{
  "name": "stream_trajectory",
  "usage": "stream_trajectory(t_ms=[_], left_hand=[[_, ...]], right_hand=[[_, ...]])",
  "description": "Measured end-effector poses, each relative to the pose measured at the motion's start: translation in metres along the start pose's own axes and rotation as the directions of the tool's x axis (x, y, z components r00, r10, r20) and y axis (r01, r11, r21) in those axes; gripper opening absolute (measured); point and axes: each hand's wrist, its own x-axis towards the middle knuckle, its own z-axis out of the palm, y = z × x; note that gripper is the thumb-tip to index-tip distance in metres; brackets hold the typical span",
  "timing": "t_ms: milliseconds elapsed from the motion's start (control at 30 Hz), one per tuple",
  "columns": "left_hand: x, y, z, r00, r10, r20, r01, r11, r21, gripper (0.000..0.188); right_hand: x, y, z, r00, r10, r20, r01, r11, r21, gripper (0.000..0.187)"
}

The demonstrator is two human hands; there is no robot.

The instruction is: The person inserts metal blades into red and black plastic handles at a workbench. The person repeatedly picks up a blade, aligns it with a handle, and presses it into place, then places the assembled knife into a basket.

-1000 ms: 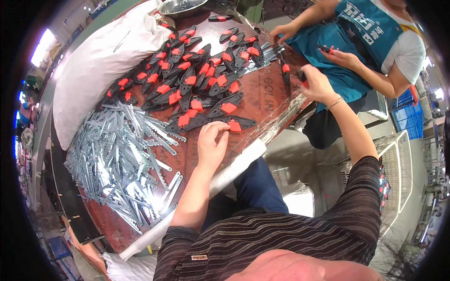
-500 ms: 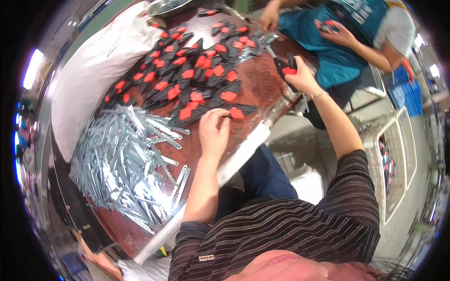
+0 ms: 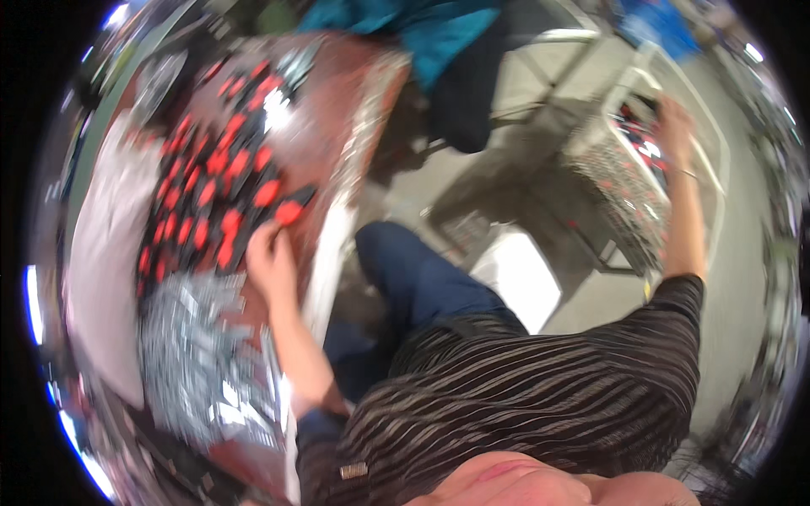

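My left hand (image 3: 268, 257) rests on the table (image 3: 342, 139), fingers curled on a red-and-black tool (image 3: 283, 212) at the pile's near edge; my right hand (image 3: 675, 122) reaches out over a wire crate (image 3: 620, 181), grip too blurred to tell; metal parts (image 3: 198, 354) lie nearby.

a heap of silvery metal strips (image 3: 198, 354) lies on the brown tabletop (image 3: 325, 126), below the left fingers; a white sack (image 3: 97, 278) beside it; a pale box (image 3: 519, 278) on the floor.
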Motion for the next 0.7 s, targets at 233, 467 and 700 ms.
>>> stream_trajectory(t_ms=[233,467,700], left_hand=[[-0.002,0.04,-0.02,0.993,-0.113,-0.041,0.116,0.99,0.078,0.012],[-0.069,0.076,-0.061,0.967,-0.249,-0.053,0.251,0.967,0.04,0.016],[-0.12,0.079,-0.087,0.933,-0.338,-0.124,0.315,0.934,-0.169,0.012]], right_hand=[[-0.003,-0.166,0.042,0.914,-0.325,-0.242,0.404,0.783,0.472,0.051],[-0.001,-0.441,-0.058,0.745,-0.484,-0.458,0.591,0.163,0.79,0.043],[0.0,-0.529,-0.067,0.732,-0.642,-0.227,0.564,0.385,0.73,0.056]])
